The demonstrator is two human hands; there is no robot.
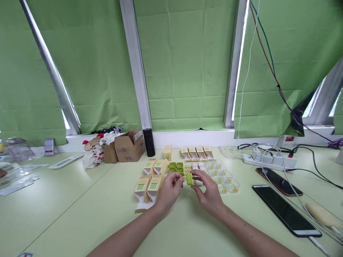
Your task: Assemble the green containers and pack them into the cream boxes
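My right hand (207,189) grips a small green square case (189,179) between thumb and fingers, above the table. Close to its left side, my left hand (170,191) is closed in a pinch, with a small yellow piece (184,178) showing at the fingertips. Behind the hands lie several green square cups (175,165), small yellow parts (188,167) and white blocks (198,165). Clear plastic covers with yellow centres (223,175) are grouped to the right. Left of my left hand, open cream cartons with green labels (153,186) lie in pairs.
More open cartons (197,154) and one closed carton (167,152) stand at the back. A black cylinder (149,142), cardboard box (130,146) and cloth bag (93,155) are back left. Phones (285,208), a power strip (270,160) and loose cables occupy the right.
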